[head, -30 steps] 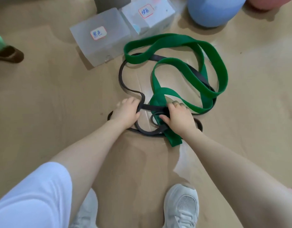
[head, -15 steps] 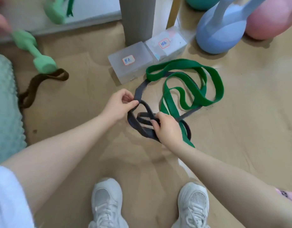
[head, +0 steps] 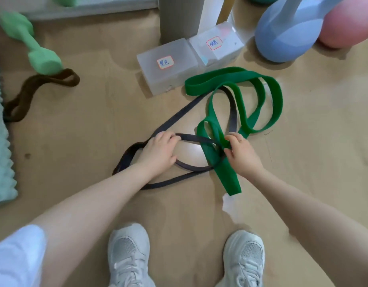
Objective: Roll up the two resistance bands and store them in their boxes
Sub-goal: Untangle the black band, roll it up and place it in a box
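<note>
The black band [head: 174, 119] and the green band [head: 239, 79] lie tangled on the floor [head: 96, 125] just in front of two frosted boxes, and everything else is best placed from the spot where they cross, between the two hands. At that crossing the right hand [head: 244, 157] pinches a fold of green between thumb and fingertips, with a black strand apparently passing under the same grip. The left hand [head: 158, 153], to the left of the crossing, is curled closed around a black strand. From the crossing the green band's loops spread away and to the right, toward the right-hand box [head: 217, 45], while a short green tail points back toward the person's shoes [head: 128, 253]. The black band's long run heads away and up to the left-hand box [head: 168, 65], and its slack loops trail left of the crossing, past the left hand. So each hand sits nearer its own colour, and separating them likely means drawing black leftward and green rightward. Well off to the left lie a brown band [head: 40, 92] and a green dumbbell [head: 32, 46]; beyond the boxes stands a blue kettlebell [head: 286, 36].
</note>
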`<state>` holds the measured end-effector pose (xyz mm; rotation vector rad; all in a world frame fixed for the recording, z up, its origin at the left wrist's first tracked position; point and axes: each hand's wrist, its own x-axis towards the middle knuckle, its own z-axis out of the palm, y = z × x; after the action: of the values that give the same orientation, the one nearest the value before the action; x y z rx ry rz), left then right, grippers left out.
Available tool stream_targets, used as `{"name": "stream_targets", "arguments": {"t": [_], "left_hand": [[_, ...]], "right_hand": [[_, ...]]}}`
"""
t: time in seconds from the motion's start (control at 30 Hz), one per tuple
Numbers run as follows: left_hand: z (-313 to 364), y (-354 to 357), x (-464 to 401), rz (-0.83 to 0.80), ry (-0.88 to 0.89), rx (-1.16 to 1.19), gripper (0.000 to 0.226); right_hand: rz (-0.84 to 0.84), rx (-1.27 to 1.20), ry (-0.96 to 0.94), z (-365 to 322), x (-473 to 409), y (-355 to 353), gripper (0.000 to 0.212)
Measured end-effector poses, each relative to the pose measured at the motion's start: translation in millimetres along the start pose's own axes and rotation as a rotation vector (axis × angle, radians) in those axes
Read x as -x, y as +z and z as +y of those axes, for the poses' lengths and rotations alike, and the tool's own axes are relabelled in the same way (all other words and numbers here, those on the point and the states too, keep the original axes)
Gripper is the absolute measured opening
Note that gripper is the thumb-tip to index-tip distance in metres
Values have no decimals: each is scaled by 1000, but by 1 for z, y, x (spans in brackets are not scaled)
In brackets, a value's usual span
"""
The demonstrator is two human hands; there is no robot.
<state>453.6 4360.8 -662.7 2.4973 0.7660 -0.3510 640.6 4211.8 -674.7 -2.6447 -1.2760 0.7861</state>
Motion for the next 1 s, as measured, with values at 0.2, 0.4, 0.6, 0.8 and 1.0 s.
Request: {"name": "stream_targets", "arguments": {"t": [0.2, 0.4, 0.6, 0.8, 1.0], "left_hand": [[47, 36, -41, -189, 154, -100, 92], [39, 54, -56, -159, 160, -238, 42], [42, 58, -42, -188, -22, 231, 22], [49, 41, -40, -42, -111, 620, 21], [19, -10, -36, 205, -202, 807, 23]], "right_hand": [[-66, -169, 102, 13, 15, 18, 68], [-153, -110, 100, -3, 27, 37, 86], [110, -733, 435, 4, 21, 25, 48], [-37, -995, 361, 6, 25, -6, 36], [-387, -393, 159, 17, 51, 15, 39]]}}
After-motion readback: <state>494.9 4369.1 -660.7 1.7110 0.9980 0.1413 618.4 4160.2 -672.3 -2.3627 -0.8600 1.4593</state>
